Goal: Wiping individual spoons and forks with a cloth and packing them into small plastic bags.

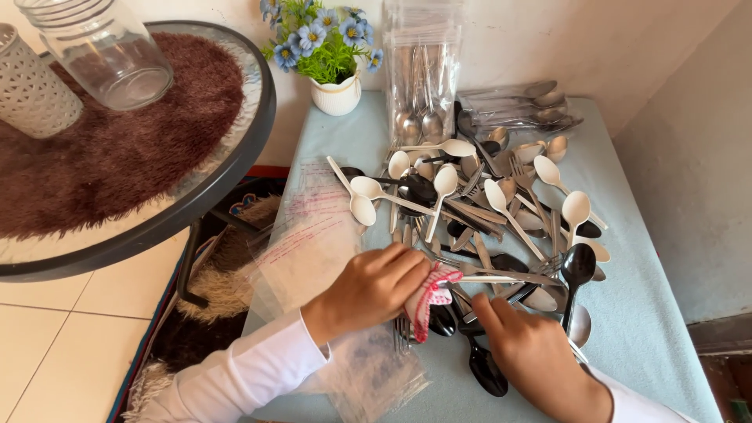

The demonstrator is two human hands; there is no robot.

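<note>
My left hand (374,286) is closed around a small cloth with a red and white edge (428,301), pressed against cutlery at the near side of a pile. My right hand (525,348) rests on the pile's near edge, its fingers curled over dark spoon handles; what it grips is hidden. The pile of cutlery (478,211) mixes white plastic spoons, black spoons, metal forks and spoons, spread over a light blue table (650,313). A black spoon (578,266) stands out to the right of my hands.
Clear plastic bags (313,235) lie on the table's left side and under my left arm. A bagged upright bundle of spoons (423,70) and a white flower pot (337,90) stand at the back. A round glass table (157,219) with a jar (106,47) is at left.
</note>
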